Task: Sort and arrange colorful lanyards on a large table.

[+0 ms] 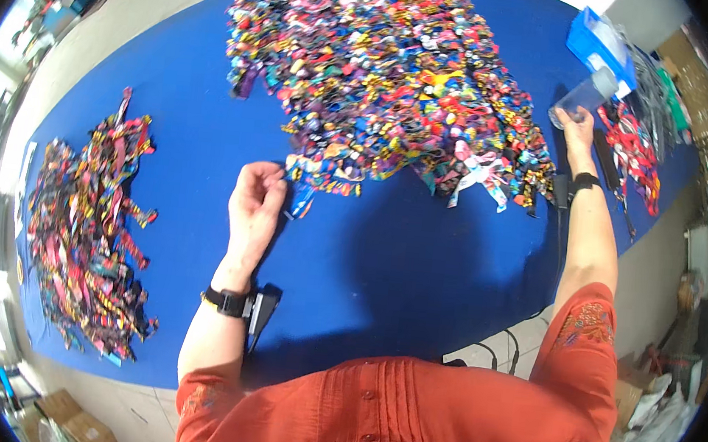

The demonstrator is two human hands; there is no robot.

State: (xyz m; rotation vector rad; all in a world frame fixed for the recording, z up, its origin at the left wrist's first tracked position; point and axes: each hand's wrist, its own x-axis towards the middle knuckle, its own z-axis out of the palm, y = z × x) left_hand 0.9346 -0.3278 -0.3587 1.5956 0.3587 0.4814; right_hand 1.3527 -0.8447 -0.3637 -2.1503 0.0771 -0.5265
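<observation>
One blue table (181,204) stands over pale tiles (148,410), right grip (580,132) clamped on clear container (583,96), left grip (255,203) unclear.

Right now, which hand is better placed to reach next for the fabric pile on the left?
Probably the left hand: it is nearer the fabric pile, while the right hand holds a clear container.

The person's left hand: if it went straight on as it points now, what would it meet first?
The left hand would likely meet the wide multicoloured fabric-strip mat first, though its height is unclear.
</observation>
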